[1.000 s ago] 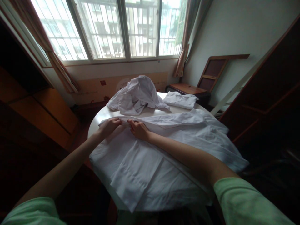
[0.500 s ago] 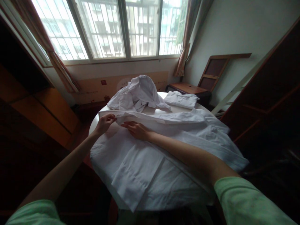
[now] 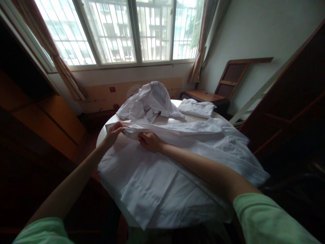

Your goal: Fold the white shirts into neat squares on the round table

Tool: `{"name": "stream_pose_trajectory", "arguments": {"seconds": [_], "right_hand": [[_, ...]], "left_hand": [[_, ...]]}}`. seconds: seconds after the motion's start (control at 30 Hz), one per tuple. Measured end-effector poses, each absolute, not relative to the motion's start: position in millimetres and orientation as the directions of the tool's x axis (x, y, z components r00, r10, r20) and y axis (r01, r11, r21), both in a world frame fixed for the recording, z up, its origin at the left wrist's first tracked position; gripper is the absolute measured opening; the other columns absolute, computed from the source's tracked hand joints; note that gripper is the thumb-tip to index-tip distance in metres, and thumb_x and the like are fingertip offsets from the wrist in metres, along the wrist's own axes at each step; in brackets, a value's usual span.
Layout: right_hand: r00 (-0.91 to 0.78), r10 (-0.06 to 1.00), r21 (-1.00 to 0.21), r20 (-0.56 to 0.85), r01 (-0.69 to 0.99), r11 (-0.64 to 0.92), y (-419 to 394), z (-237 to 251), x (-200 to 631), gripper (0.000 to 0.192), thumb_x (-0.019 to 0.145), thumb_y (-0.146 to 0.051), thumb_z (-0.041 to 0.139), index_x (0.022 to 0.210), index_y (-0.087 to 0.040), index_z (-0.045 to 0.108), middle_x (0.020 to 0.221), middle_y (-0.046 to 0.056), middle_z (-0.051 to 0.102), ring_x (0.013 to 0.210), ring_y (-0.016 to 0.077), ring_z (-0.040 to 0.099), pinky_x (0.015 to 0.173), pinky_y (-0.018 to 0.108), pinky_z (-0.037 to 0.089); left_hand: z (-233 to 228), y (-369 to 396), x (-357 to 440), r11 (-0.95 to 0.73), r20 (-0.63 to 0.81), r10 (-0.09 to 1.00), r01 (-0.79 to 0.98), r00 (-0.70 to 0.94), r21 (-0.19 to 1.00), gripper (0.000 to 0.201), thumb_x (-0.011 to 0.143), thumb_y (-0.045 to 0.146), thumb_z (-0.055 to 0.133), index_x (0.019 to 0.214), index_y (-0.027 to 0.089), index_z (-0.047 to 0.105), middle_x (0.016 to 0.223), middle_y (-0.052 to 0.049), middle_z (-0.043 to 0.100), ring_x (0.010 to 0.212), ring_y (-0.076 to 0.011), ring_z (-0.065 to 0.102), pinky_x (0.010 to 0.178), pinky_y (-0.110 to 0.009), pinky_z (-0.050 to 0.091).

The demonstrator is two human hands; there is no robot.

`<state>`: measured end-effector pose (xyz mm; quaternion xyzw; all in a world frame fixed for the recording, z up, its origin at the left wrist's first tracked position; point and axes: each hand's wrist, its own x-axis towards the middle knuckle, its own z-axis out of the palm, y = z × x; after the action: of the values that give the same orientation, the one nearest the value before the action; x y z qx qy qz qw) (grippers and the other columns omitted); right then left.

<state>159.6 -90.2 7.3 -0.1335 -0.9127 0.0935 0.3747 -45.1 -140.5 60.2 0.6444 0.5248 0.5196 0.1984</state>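
Observation:
A large white garment (image 3: pixel 177 169) lies spread over a round white table (image 3: pixel 101 134). My left hand (image 3: pixel 114 132) pinches the garment's folded far-left edge near the table rim. My right hand (image 3: pixel 149 140) grips the same folded edge a little to the right, fingers curled into the cloth. One sleeve (image 3: pixel 147 189) lies flat toward me and hangs over the near edge.
A crumpled heap of white clothes (image 3: pixel 149 101) sits at the table's far side, with a folded white piece (image 3: pixel 196 108) to its right. A low wooden stand (image 3: pixel 203 96) and a leaning wooden frame (image 3: pixel 233 76) stand by the right wall. Dark cabinets flank both sides.
My left hand pulled the garment's edge left toward the table rim. My right hand went from lying flat on the cloth to closing on the fold.

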Motion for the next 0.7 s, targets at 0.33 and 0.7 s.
{"name": "stream_pose_trajectory", "arguments": {"seconds": [0.33, 0.7], "right_hand": [[-0.701, 0.336, -0.265, 0.629, 0.214, 0.94, -85.5, 2.2, 156.2, 0.007, 0.081, -0.014, 0.047, 0.079, -0.017, 0.053, 0.073, 0.004, 0.062, 0.066, 0.0138, 0.057, 0.061, 0.022, 0.039], [-0.729, 0.355, -0.22, 0.586, 0.278, 0.935, -92.6, 12.9, 157.6, 0.006, 0.08, -0.014, 0.049, 0.077, -0.016, 0.053, 0.072, 0.006, 0.065, 0.064, 0.0146, 0.059, 0.06, 0.023, 0.04]], "left_hand": [[57.6, -161.0, -49.0, -0.317, 0.526, 0.85, 0.775, -0.023, 0.547, 0.013, 0.08, 0.033, 0.047, 0.077, 0.02, 0.047, 0.064, 0.001, 0.06, 0.057, -0.0123, 0.056, 0.054, -0.022, 0.042], [49.3, -156.5, -61.8, -0.416, 0.416, 0.897, 0.603, 0.149, 0.681, 0.029, 0.063, 0.04, 0.07, 0.079, 0.015, 0.066, 0.077, -0.008, 0.069, 0.068, -0.0182, 0.064, 0.062, -0.03, 0.053]]}}
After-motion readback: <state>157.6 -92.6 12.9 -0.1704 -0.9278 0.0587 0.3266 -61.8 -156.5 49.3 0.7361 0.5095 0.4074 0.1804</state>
